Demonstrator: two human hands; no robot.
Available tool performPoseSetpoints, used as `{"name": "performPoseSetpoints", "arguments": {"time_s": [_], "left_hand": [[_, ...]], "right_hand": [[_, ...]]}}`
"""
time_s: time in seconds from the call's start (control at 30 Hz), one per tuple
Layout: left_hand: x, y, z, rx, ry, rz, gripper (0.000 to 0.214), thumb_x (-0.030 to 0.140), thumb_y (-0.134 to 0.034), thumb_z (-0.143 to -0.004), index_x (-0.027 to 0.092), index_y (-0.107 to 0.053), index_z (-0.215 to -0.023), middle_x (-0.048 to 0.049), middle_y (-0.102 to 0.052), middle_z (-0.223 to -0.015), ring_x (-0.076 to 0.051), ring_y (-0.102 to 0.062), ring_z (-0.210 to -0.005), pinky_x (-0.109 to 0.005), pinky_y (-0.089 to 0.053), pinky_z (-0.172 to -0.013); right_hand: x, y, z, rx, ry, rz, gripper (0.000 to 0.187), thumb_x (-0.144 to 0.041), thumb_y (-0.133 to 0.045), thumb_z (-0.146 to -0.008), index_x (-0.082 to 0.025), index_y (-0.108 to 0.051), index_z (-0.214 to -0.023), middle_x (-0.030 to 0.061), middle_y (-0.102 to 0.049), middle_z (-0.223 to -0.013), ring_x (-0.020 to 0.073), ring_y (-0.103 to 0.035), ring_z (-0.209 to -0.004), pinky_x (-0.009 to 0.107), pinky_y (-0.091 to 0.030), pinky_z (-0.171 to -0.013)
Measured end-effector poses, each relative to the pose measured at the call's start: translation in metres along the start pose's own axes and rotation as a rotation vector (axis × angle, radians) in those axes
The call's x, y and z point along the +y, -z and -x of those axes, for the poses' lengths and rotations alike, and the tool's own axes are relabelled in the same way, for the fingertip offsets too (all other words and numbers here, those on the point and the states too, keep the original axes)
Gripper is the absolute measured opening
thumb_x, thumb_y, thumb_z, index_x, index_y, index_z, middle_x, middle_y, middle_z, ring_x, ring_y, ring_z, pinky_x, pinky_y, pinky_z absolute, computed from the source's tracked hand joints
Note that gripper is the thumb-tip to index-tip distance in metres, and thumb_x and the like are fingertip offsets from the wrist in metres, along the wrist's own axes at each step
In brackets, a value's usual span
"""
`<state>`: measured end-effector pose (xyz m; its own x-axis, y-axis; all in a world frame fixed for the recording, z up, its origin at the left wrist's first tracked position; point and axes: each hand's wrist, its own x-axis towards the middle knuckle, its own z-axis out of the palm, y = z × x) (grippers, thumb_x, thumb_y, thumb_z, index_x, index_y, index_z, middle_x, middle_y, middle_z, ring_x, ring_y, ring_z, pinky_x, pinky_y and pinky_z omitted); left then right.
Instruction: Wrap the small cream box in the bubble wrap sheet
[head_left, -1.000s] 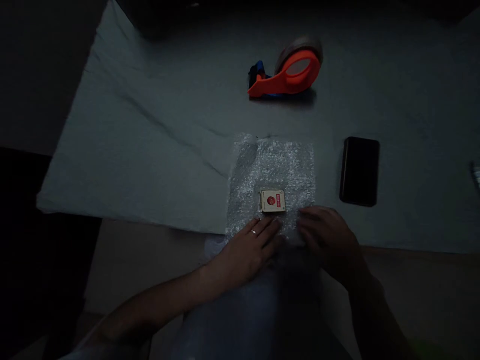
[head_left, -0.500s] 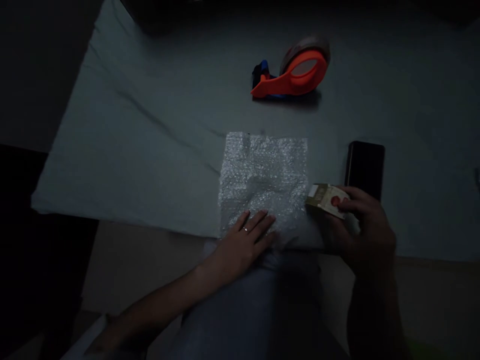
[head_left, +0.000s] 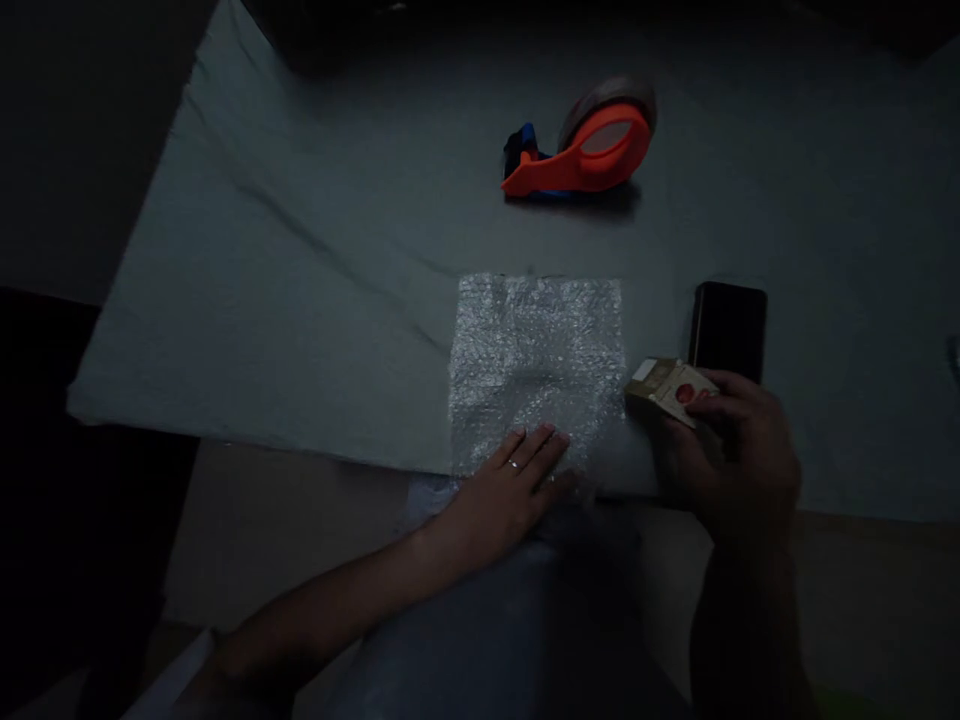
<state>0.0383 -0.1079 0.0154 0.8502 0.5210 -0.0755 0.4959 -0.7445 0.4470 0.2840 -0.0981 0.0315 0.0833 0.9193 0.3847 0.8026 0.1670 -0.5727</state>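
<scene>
A sheet of bubble wrap [head_left: 537,350] lies on the pale tablecloth, its near side reaching the table's front edge. My left hand [head_left: 517,490] rests flat on its lower part with the fingers stretched out, a ring on one of them. Just right of the sheet, my right hand [head_left: 739,450] grips a small box [head_left: 671,388], tan and cream with red marks, between thumb and fingers. The box is tilted, and its right end is hidden by the fingers. Dim light hides the finer print.
Beyond the bubble wrap stands an orange tape dispenser [head_left: 577,165] with a roll of tape and a blue-and-black cutter end. A black rectangular object [head_left: 729,325] lies close behind my right hand. The table's front edge [head_left: 322,458] runs near my body.
The bubble wrap and my left hand on it have shifted slightly right. My right hand has moved a little to the right too, still holding the box, which is turned slightly.
</scene>
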Motion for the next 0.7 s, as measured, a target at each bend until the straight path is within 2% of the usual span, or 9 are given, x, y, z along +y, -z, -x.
{"name": "performPoseSetpoints", "arguments": {"time_s": [0.03,0.07,0.23,0.37,0.53,0.7], "left_hand": [[0.0,0.0,-0.001,-0.013,-0.005,-0.004,0.042,0.016,-0.042,-0.096,0.015,-0.044,-0.138,-0.0195,-0.035,-0.151,-0.036,-0.029,-0.143,-0.053,-0.036,-0.111],[0.001,0.001,-0.003,-0.022,-0.008,-0.006,0.041,0.017,-0.041,-0.097,0.016,-0.044,-0.138,-0.0192,-0.035,-0.151,-0.035,-0.028,-0.143,-0.053,-0.035,-0.112],[0.003,0.003,-0.009,0.022,0.007,-0.02,0.039,0.019,-0.042,-0.097,0.016,-0.046,-0.135,-0.0159,-0.045,-0.144,-0.03,-0.034,-0.141,-0.047,-0.03,-0.115],[0.003,0.001,-0.011,0.07,-0.008,-0.037,0.037,0.02,-0.046,-0.095,0.014,-0.051,-0.131,-0.0156,-0.053,-0.135,-0.029,-0.042,-0.135,-0.046,-0.03,-0.115],[0.002,-0.002,-0.009,0.105,-0.012,-0.072,0.036,0.02,-0.048,-0.094,0.013,-0.052,-0.129,-0.0132,-0.055,-0.133,-0.028,-0.046,-0.132,-0.045,-0.034,-0.113],[0.002,0.001,-0.007,0.144,-0.022,-0.036,0.034,0.02,-0.045,-0.096,0.013,-0.052,-0.128,-0.0122,-0.056,-0.133,-0.027,-0.047,-0.131,-0.044,-0.037,-0.111]], "right_hand": [[-0.006,-0.001,-0.005,0.029,0.02,-0.02,0.021,-0.021,-0.068,-0.077,-0.021,-0.056,-0.094,0.0113,-0.062,-0.115,0.027,-0.06,-0.108,0.048,-0.05,-0.089],[-0.012,-0.004,-0.009,-0.006,0.055,-0.042,0.021,-0.021,-0.068,-0.077,-0.022,-0.056,-0.095,0.0106,-0.062,-0.115,0.0264,-0.06,-0.108,0.046,-0.051,-0.089],[-0.035,-0.031,-0.019,-0.357,0.218,-0.183,0.016,-0.014,-0.055,-0.086,-0.023,-0.054,-0.099,0.0105,-0.062,-0.119,0.0226,-0.059,-0.112,0.041,-0.051,-0.091],[-0.034,-0.05,-0.017,-0.492,0.256,-0.2,0.017,-0.011,-0.052,-0.086,-0.021,-0.052,-0.1,0.0125,-0.06,-0.121,0.0226,-0.057,-0.115,0.041,-0.051,-0.092],[-0.03,-0.055,-0.015,-0.505,0.224,-0.196,0.02,-0.009,-0.054,-0.085,-0.021,-0.051,-0.101,0.0125,-0.059,-0.122,0.0231,-0.055,-0.117,0.041,-0.05,-0.094],[-0.03,-0.055,-0.012,-0.432,0.195,-0.218,0.021,-0.01,-0.055,-0.084,-0.021,-0.052,-0.101,0.0122,-0.06,-0.121,0.0226,-0.057,-0.115,0.04,-0.05,-0.093]]}}
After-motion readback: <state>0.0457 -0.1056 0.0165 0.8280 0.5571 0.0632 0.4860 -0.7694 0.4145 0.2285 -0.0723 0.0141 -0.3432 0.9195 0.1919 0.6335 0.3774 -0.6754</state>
